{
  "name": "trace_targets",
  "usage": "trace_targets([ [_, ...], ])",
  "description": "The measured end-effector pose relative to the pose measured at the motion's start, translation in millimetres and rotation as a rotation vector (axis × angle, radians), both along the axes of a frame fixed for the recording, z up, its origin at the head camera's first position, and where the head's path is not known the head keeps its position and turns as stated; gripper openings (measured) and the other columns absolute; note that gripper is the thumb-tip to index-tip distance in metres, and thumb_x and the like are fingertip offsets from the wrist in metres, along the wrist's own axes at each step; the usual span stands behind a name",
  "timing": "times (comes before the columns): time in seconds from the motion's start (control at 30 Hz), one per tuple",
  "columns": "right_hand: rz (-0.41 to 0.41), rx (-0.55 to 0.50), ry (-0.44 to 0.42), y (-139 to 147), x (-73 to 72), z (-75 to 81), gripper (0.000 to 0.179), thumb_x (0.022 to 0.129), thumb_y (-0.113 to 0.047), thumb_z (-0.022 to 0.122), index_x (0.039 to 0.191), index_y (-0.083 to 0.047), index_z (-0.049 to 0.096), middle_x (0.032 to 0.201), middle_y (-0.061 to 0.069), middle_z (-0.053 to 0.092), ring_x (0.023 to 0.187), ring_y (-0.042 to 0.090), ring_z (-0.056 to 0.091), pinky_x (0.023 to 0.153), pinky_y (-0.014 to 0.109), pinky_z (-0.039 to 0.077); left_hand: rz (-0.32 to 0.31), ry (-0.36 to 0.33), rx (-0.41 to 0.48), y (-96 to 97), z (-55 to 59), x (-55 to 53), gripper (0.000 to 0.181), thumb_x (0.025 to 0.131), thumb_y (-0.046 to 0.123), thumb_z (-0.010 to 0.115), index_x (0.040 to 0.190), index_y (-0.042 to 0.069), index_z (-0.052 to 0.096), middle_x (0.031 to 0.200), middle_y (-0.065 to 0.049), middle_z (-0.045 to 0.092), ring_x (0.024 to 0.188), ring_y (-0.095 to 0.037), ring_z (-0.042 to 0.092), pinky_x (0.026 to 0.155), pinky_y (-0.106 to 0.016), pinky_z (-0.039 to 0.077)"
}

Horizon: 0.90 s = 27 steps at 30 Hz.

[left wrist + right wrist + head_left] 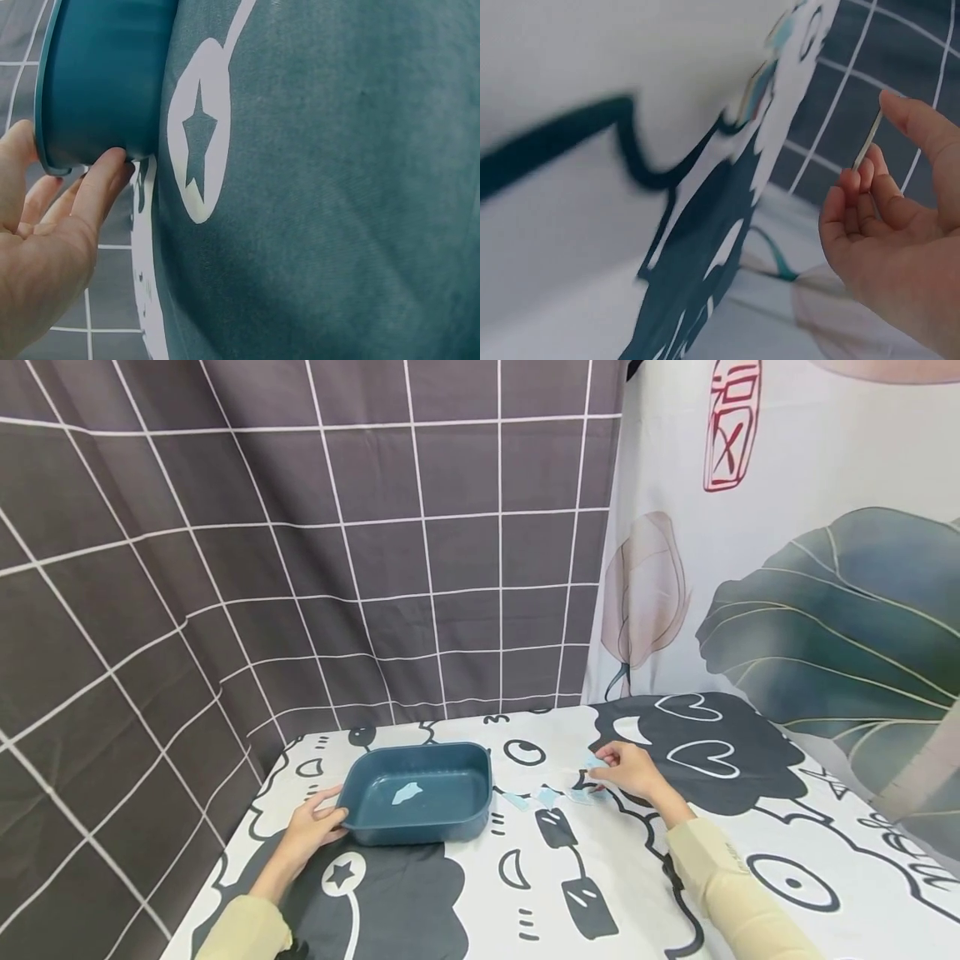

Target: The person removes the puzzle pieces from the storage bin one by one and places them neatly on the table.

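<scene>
A dark teal rectangular tub stands on the printed cloth, with one small pale-blue piece lying on its floor. At the tub's left end, my left hand rests its fingertips and thumb against the rim and outer wall. My right hand is off to the right of the tub, pinching a thin flat piece between thumb and fingers; it appears edge-on in the right wrist view. Under and beside that hand lie more flat light-blue pieces in a loose row.
A black-and-white cartoon cloth covers the table. Behind it hangs a dark curtain with a white grid, and to the right a pale curtain with large leaves.
</scene>
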State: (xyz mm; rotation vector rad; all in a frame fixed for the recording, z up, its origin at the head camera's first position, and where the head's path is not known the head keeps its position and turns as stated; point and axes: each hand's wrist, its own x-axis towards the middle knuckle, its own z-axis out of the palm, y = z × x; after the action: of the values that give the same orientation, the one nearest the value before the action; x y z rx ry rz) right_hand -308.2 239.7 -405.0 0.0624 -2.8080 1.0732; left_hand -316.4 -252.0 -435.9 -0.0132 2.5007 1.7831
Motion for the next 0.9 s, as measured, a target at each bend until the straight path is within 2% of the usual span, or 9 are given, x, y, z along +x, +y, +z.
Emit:
trace_targets([
  [0.2, 0.003, 0.036, -0.047, 21, 1.9, -9.1, 0.035, 0.080, -0.014, 0.073, 0.101, 0.011, 0.062, 0.078, 0.005, 0.053, 0.073, 0.016, 0.047, 0.060, 0.021, 0.040, -0.018, -0.003, -0.023, -1.9, 1.6, 1.5, 0.056, 0.095, 0.004, 0.053, 0.145, -0.008, 0.033, 0.135, -0.040, 0.048, 0.115, -0.043, 0.063, 0.086, -0.033, 0.063],
  [0.53, -0.078, 0.045, -0.146, 39, 6.6, -19.8, 0.039, 0.082, -0.016, 0.072, 0.104, 0.014, 0.061, 0.080, 0.009, 0.055, 0.076, 0.019, 0.050, 0.063, 0.025, 0.044, -0.045, -0.005, -0.036, -1.1, 6.7, 0.1, 0.055, 0.096, 0.005, 0.052, 0.146, -0.009, 0.032, 0.138, -0.041, 0.044, 0.121, -0.047, 0.057, 0.088, -0.032, 0.062],
  [0.9, -0.050, 0.014, -0.107, 31, -0.3, -12.9, 0.037, 0.087, -0.017, 0.069, 0.106, 0.014, 0.062, 0.089, 0.017, 0.063, 0.080, 0.021, 0.056, 0.069, 0.031, 0.052, -0.035, -0.003, 0.003, -0.4, 6.3, 1.3, 0.055, 0.095, 0.003, 0.051, 0.145, -0.010, 0.032, 0.137, -0.042, 0.045, 0.119, -0.045, 0.060, 0.086, -0.032, 0.063],
])
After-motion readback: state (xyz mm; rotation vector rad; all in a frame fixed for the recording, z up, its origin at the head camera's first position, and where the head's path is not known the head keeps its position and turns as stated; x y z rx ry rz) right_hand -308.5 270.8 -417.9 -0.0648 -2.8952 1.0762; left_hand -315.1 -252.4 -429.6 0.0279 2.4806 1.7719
